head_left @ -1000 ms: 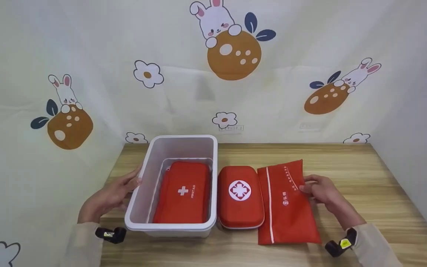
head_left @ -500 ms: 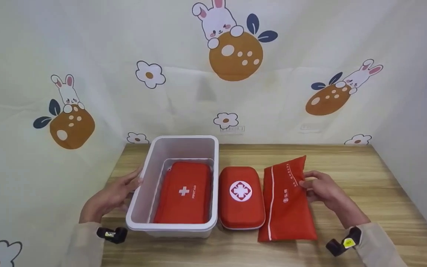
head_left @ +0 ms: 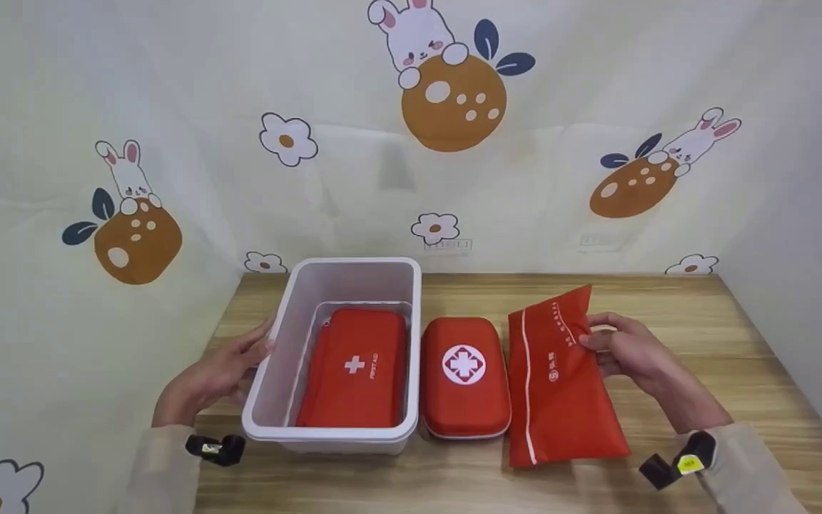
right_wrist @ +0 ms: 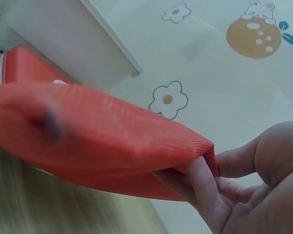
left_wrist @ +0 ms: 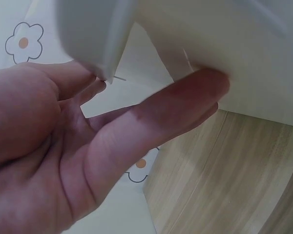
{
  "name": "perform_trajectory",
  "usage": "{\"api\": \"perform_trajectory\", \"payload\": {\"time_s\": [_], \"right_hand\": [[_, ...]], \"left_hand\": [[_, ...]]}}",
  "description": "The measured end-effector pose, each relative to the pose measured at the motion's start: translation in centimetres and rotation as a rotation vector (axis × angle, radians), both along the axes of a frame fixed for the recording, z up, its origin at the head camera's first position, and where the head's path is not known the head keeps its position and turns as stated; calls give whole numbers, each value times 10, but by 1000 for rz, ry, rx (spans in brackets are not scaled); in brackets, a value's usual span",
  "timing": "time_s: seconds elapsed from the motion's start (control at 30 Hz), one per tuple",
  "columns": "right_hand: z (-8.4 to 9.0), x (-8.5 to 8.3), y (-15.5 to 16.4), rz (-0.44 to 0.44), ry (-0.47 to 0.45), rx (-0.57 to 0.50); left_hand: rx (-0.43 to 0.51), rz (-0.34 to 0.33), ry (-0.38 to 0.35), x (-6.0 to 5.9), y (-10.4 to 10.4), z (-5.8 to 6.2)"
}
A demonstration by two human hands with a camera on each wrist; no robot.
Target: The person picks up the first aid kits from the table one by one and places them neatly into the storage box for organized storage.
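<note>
Here, pinching a red pouch [head_left: 561, 400] by its upper right edge with the right hand [head_left: 628, 350], right of centre in the frame, between thumb and bent fingers. Seen tilted, with a raised corner toward the upper right and a white stripe down the left side. Impossible to tell, at lower right, any contact of its bottom edge with the wooden desk [head_left: 447, 482]. At left of centre, touching the outer wall of a white bin [head_left: 332, 433] with the left hand [head_left: 222, 371], unclenched, with extended fingers beneath the rim in the left wrist view. Lying flat inside, in the bin's lower part, beside a white cross: printed lettering on a red kit [head_left: 354, 403]. Placed at lower centre, between bin and pouch: a red case [head_left: 464, 417] with a white round emblem. Spread across the top of the frame, behind the desk: a pale cloth [head_left: 211, 107] with rabbits, orange fruit and white flowers. Worn at both wrists, below pale sleeves [head_left: 750, 467]: black cameras [head_left: 215, 450].
</note>
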State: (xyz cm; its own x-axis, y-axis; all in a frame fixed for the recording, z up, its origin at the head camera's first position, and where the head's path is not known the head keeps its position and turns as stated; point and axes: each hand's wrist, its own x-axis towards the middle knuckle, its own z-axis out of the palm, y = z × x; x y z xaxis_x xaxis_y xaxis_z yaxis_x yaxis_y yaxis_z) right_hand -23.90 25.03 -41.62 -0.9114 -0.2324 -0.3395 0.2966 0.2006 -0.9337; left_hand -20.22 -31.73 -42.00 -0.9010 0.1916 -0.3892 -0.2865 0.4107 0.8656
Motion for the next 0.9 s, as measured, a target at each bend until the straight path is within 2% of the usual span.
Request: {"api": "perform_trajectory", "payload": {"time_s": [0.33, 0.9], "right_hand": [[28, 2, -6, 51, 41, -42], [46, -3, -32, 132, 40, -260]], "left_hand": [[-15, -15, 19, 0, -2, 0], [-14, -11, 16, -1, -1, 1]]}}
